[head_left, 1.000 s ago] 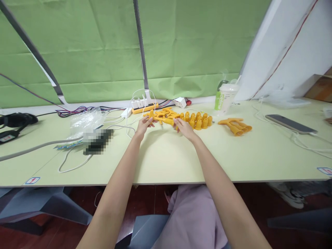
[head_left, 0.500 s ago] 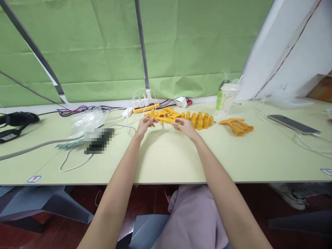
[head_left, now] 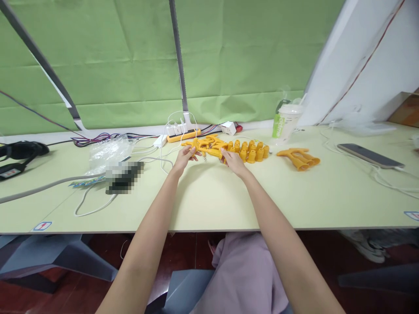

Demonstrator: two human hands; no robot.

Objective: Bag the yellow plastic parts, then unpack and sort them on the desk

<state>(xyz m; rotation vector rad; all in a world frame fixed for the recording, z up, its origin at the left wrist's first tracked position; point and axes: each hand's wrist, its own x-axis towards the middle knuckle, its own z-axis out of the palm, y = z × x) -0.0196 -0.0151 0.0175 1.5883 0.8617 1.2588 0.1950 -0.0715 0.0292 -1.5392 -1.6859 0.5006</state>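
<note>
Both my arms reach forward over the pale green table point(head_left: 212, 200). My left hand point(head_left: 184, 158) pinches one end of a yellow plastic part point(head_left: 206, 150) with a small metal spring hanging under it. My right hand point(head_left: 231, 159) is closed on the other end of the same part. Just behind lies a heap of similar yellow parts point(head_left: 209, 141). Right of it stand rows of several small yellow cone-shaped caps point(head_left: 250, 151). A few assembled yellow pieces point(head_left: 298, 158) lie further right.
A yellow power strip point(head_left: 181, 135) with white chargers and cables lies at the back. A clear plastic bag point(head_left: 108, 152) and a blurred dark object point(head_left: 122, 176) are at the left. A drink cup point(head_left: 284, 122) and a phone point(head_left: 369, 155) are at the right.
Almost nothing differs; both hands stay on the yellow part, with my right hand's fingers shifting slightly along it.
</note>
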